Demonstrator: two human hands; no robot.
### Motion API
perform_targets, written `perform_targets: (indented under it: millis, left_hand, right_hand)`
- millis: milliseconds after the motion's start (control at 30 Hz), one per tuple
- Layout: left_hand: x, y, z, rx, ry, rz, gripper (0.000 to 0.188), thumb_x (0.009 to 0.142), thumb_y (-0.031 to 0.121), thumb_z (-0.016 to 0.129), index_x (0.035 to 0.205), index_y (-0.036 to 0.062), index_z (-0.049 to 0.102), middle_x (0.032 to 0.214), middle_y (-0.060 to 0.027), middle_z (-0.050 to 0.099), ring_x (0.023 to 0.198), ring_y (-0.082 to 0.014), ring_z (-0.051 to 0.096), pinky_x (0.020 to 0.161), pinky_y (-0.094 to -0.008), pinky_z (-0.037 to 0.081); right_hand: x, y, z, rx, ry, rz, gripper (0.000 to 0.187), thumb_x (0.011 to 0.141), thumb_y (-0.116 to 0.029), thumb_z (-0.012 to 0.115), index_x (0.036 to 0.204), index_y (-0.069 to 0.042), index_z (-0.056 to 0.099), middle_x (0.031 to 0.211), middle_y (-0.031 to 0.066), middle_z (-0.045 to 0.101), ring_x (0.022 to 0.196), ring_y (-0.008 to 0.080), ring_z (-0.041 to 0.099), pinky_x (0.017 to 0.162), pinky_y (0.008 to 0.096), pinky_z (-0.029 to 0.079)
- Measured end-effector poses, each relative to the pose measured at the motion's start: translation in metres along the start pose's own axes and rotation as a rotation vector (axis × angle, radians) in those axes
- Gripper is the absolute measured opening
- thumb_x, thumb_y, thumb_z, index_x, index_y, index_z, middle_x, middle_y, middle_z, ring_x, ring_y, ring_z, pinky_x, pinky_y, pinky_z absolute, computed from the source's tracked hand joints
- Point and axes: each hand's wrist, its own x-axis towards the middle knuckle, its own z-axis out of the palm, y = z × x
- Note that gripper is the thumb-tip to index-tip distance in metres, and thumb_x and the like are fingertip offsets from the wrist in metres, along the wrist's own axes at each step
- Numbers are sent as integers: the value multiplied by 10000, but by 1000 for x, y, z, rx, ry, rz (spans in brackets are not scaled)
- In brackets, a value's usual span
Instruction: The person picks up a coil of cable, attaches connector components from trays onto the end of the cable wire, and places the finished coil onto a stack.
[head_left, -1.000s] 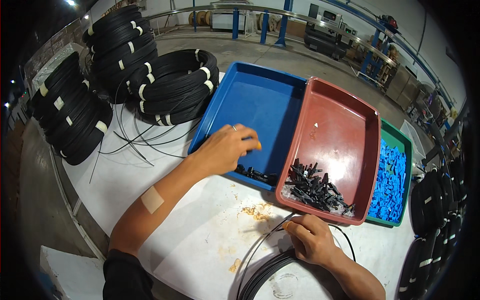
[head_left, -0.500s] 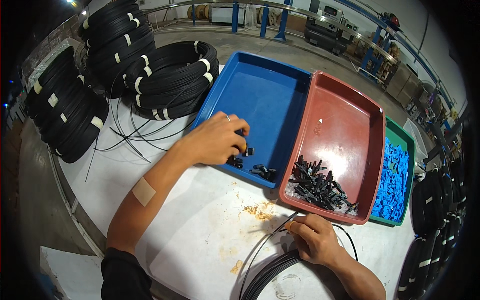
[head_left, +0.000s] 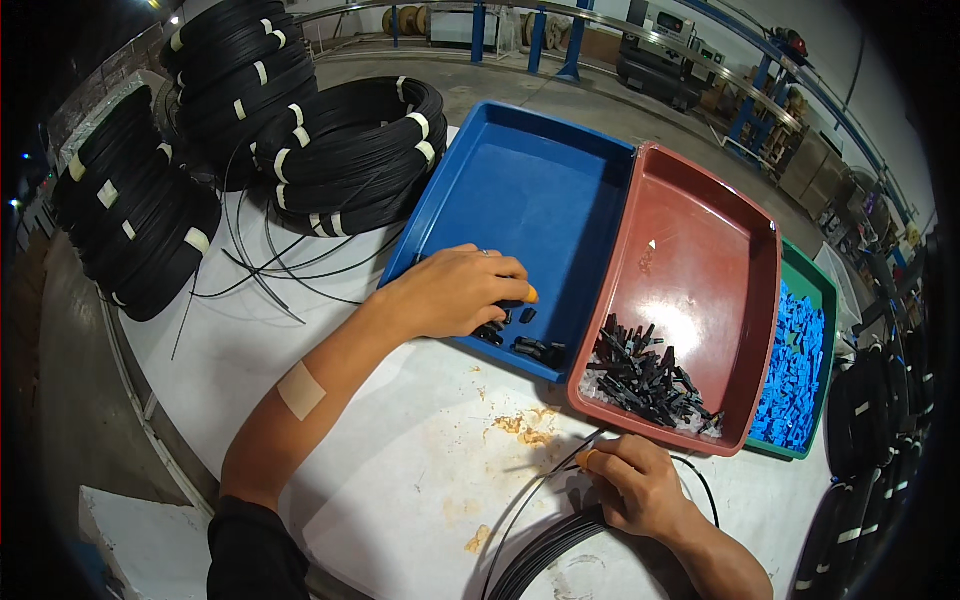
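Mid-frame, the left hand [head_left: 455, 292] has shifted slightly right, which keeps its curled fingers among the black parts [head_left: 540, 352] low in the blue tray [head_left: 540, 200] — whether it grips any, I cannot tell. Lower right, the right hand [head_left: 632, 482] stays pinched narrow on the black cable [head_left: 550, 540].

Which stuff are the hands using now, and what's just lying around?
In use:
left hand
black pieces
blue tray
right hand
black cable

Probably just lying about, since neither hand touches them:
red tray and black pile
green tray and blue pieces
taped coils
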Motion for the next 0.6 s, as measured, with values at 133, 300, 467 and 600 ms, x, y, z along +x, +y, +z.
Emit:
perform_targets:
  millis: [133,300,467,600]
  left_hand:
    - [11,5,7,35,-21,60,247,899,170,723,1142,133,746,1176,-15,677,1040,-206,636,905,-360,474]
    - [16,5,9,19,-61,50,290,851,3,684,1119,94,750,1135,-27,694,1055,-228,645,915,-374,512]
    - [15,3,5,-44,4,21,346,799,-114,634,1079,51,752,1112,-51,709,1060,-252,652,953,-392,532]
    - [11,4,0,15,22,86,306,807,-84,660,1057,60,759,1080,-47,721,1022,-236,659,910,-377,528]
  right_hand:
    - [1,0,-1,9,-14,7,406,646,26,726,1045,-38,689,1012,125,676,851,315,679,755,407,560]
    - [-2,5,1,21,-7,-31,470,613,31,706,1079,-31,697,1008,136,663,836,322,664,716,412,558]
    - [-3,4,1,23,1,-42,473,616,26,703,1086,-35,698,1004,134,663,838,321,668,715,413,559]
    - [-2,2,-2,34,-23,4,408,655,26,726,1056,-37,688,1014,126,689,882,315,692,785,408,561]
